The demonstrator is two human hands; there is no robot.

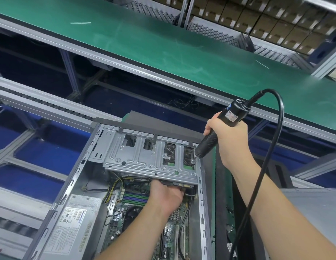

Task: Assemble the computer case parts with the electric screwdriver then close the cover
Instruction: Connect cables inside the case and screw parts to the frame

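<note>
An open grey computer case (73, 177) lies on its side in front of me, with the motherboard (137, 203) and power supply (73, 220) exposed. A silver drive cage (137, 156) spans its far end. My right hand (227, 136) grips a black electric screwdriver (219, 128), whose tip touches the cage's far right corner. My left hand (167, 196) reaches under the cage's near edge and holds it from below; its fingertips are hidden.
The screwdriver's black cable (264, 166) loops up and down past my right forearm. A green conveyor belt (163, 45) runs behind the case, with aluminium frame rails (50, 102) and cardboard boxes (276, 21) beyond. A grey panel (313, 212) lies at the right.
</note>
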